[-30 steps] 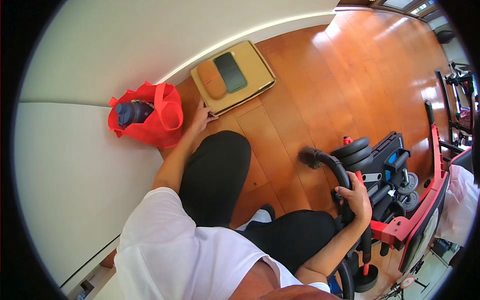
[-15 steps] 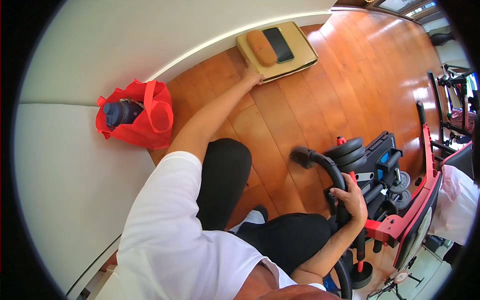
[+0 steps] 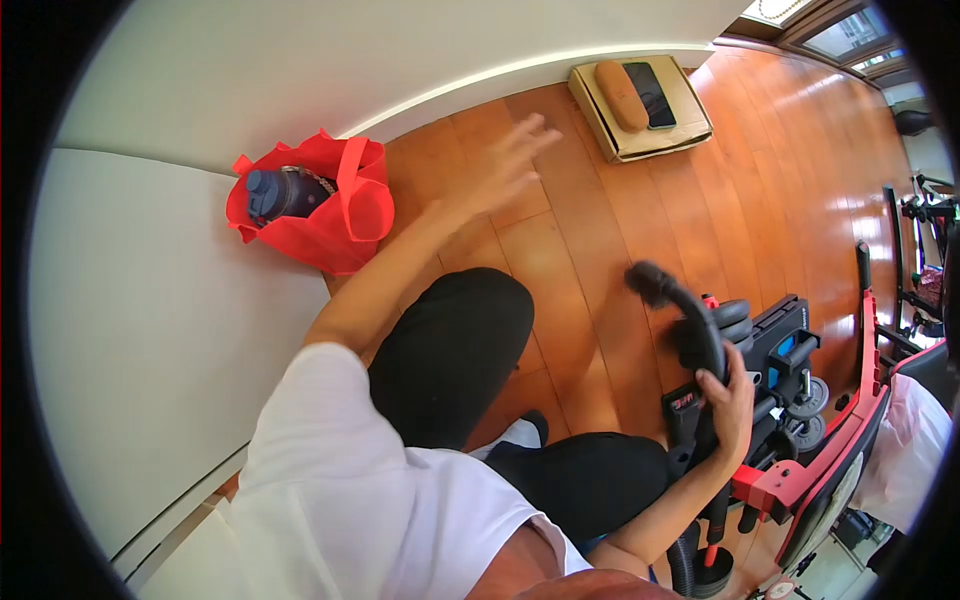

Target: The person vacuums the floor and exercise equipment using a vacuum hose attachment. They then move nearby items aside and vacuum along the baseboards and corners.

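Observation:
My left hand [image 3: 505, 165] is blurred over the wooden floor, its fingers spread and holding nothing. To its right, apart from it, a cardboard box [image 3: 640, 148] lies against the wall, bearing a brown case [image 3: 621, 96] and a dark phone [image 3: 649, 95]. My right hand [image 3: 732, 400] is wrapped round a black curved vacuum hose handle [image 3: 705, 325]. The brush head [image 3: 650, 282] at the handle's end is raised over the floor, slightly blurred.
A red bag [image 3: 370, 205] with a dark bottle [image 3: 285, 193] stands at the left by the wall and a white cabinet [image 3: 180, 300]. Red and black exercise equipment [image 3: 790, 480] and weight plates [image 3: 806, 398] are at the right.
The box with the case and phone has shifted right along the wall. My left hand has let go of it and drawn back. The hose handle and brush have moved slightly in my right hand.

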{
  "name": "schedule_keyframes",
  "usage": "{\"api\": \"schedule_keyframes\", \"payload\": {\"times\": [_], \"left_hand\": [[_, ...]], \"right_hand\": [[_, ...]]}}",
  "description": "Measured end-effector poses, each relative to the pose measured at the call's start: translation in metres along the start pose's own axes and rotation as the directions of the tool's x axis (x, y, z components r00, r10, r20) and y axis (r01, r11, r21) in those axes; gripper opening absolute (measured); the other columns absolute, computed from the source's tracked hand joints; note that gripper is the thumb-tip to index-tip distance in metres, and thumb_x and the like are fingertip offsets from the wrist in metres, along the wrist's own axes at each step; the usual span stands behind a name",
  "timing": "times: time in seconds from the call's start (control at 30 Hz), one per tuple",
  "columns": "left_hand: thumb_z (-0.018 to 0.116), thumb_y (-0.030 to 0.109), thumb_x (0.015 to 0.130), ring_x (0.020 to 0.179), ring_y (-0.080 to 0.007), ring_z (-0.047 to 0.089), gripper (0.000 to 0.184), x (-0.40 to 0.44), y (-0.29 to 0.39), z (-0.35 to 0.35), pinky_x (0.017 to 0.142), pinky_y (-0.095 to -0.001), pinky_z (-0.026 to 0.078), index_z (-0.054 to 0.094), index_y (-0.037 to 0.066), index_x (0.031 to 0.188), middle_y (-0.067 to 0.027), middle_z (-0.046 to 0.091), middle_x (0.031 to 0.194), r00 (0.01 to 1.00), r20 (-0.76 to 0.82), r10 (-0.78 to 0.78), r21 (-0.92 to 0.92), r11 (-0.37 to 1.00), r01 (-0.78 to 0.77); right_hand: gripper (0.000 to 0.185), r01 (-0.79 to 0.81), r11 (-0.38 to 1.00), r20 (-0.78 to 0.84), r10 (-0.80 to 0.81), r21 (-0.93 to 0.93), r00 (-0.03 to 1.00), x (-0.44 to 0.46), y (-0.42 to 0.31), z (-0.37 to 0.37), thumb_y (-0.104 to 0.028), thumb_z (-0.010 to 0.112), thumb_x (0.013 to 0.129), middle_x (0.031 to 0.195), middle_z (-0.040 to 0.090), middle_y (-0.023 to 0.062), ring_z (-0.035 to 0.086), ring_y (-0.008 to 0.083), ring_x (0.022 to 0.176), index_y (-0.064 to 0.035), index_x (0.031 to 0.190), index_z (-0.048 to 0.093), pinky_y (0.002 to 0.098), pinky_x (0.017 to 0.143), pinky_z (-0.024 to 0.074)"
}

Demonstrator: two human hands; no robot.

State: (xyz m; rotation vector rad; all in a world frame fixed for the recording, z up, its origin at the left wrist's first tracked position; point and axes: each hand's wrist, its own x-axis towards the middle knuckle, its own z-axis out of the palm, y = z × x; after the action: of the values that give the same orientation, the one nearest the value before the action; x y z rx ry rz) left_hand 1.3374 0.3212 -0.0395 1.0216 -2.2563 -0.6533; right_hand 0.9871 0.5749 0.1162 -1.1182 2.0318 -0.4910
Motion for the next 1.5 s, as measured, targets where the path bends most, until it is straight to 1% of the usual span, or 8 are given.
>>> {"api": "schedule_keyframes", "payload": {"times": [0.23, 0.4, 0.6, 0.8, 1.13, 1.2, 1.23, 1.5], "left_hand": [[0.069, 0.017, 0.088, 0.141, -0.0311, 0.032, 0.059, -0.081, 0.084, -0.184, 0.112, -0.0433, 0.029, 0.046, 0.009, 0.141, -0.0161, 0.036, 0.151, 0.742, -0.658, -0.129, 0.213, 0.913, 0.348], [0.073, 0.024, 0.086, 0.146, -0.0281, 0.019, 0.082, -0.158, 0.040, -0.221, 0.116, -0.0412, 0.023, 0.026, 0.006, 0.150, -0.0148, 0.019, 0.157, 0.570, -0.802, -0.176, 0.284, 0.727, 0.625], [0.080, 0.026, 0.080, 0.145, -0.0285, 0.020, 0.106, -0.221, -0.023, -0.205, 0.117, -0.0411, 0.021, 0.008, 0.001, 0.153, -0.0191, 0.018, 0.155, 0.260, -0.729, -0.633, -0.335, 0.661, 0.672], [0.079, 0.024, 0.082, 0.137, -0.0251, 0.035, 0.099, -0.217, -0.040, -0.199, 0.113, -0.0389, 0.029, 0.013, 0.001, 0.152, -0.0164, 0.030, 0.149, 0.268, -0.688, -0.675, -0.456, 0.688, 0.564], [0.062, 0.016, 0.096, 0.119, -0.0217, 0.051, 0.026, -0.220, -0.068, -0.202, 0.104, -0.0352, 0.039, 0.052, 0.001, 0.114, -0.0121, 0.054, 0.129, 0.327, -0.758, -0.565, -0.407, 0.801, 0.439], [0.061, 0.015, 0.097, 0.119, -0.0212, 0.051, 0.021, -0.222, -0.074, -0.203, 0.104, -0.0350, 0.040, 0.051, 0.002, 0.110, -0.0118, 0.055, 0.126, 0.377, -0.781, -0.499, -0.317, 0.835, 0.449], [0.061, 0.015, 0.096, 0.119, -0.0216, 0.051, 0.024, -0.222, -0.075, -0.203, 0.104, -0.0353, 0.039, 0.051, 0.002, 0.113, -0.0118, 0.053, 0.128, 0.362, -0.785, -0.503, -0.330, 0.834, 0.442], [0.074, 0.023, 0.087, 0.122, -0.0254, 0.049, 0.062, -0.220, -0.063, -0.199, 0.105, -0.0360, 0.039, 0.040, 0.000, 0.133, -0.0154, 0.039, 0.139, 0.308, -0.796, -0.521, -0.301, 0.782, 0.546]], "right_hand": [[0.047, 0.348, 0.932, -0.013, -0.351, -0.105, 0.936, 0.122, -0.071, 0.061, -0.017, 0.064, 0.081, 0.066, 0.055, 0.0124, 0.058, 0.0191, 0.057, -0.0082, 0.127, 0.055, 0.0337, 0.055, 0.0449], [0.049, 0.408, 0.873, -0.034, -0.432, -0.269, 0.901, 0.206, -0.109, 0.151, -0.022, 0.065, 0.084, 0.088, 0.068, 0.0225, 0.066, 0.0389, 0.083, -0.0110, 0.129, 0.049, 0.0492, 0.069, 0.0495], [0.056, 0.340, 0.864, -0.127, -0.410, -0.371, 0.903, 0.266, -0.095, 0.231, -0.021, 0.061, 0.083, 0.079, 0.066, 0.0234, 0.067, 0.0386, 0.074, -0.0059, 0.133, 0.039, 0.0475, 0.071, 0.0511], [0.055, 0.300, 0.919, -0.048, -0.322, -0.257, 0.946, 0.294, -0.130, 0.252, -0.014, 0.062, 0.081, 0.087, 0.065, 0.0281, 0.067, 0.0407, 0.072, -0.0028, 0.130, 0.039, 0.0472, 0.068, 0.0531], [0.045, 0.200, 0.957, -0.040, -0.213, -0.211, 0.976, 0.293, -0.144, 0.285, -0.014, 0.061, 0.083, 0.075, 0.063, 0.0236, 0.067, 0.0332, 0.056, -0.0027, 0.121, 0.040, 0.0452, 0.048, 0.0523], [0.046, 0.110, 0.981, 0.025, -0.107, -0.157, 0.994, 0.273, -0.159, 0.288, -0.019, 0.063, 0.084, 0.095, 0.064, 0.0257, 0.064, 0.0394, 0.087, -0.0057, 0.122, 0.041, 0.0490, 0.075, 0.0503], [0.047, 0.061, 0.989, 0.059, -0.053, -0.132, 0.997, 0.261, -0.168, 0.287, -0.021, 0.064, 0.084, 0.105, 0.065, 0.0268, 0.063, 0.0425, 0.103, -0.0072, 0.122, 0.041, 0.0508, 0.088, 0.0493], [0.039, 0.172, 0.967, 0.165, -0.141, -0.190, 0.976, 0.222, -0.184, 0.305, -0.012, 0.061, 0.085, 0.101, 0.066, 0.0259, 0.064, 0.0433, 0.099, -0.0073, 0.119, 0.041, 0.0508, 0.084, 0.0510]]}}
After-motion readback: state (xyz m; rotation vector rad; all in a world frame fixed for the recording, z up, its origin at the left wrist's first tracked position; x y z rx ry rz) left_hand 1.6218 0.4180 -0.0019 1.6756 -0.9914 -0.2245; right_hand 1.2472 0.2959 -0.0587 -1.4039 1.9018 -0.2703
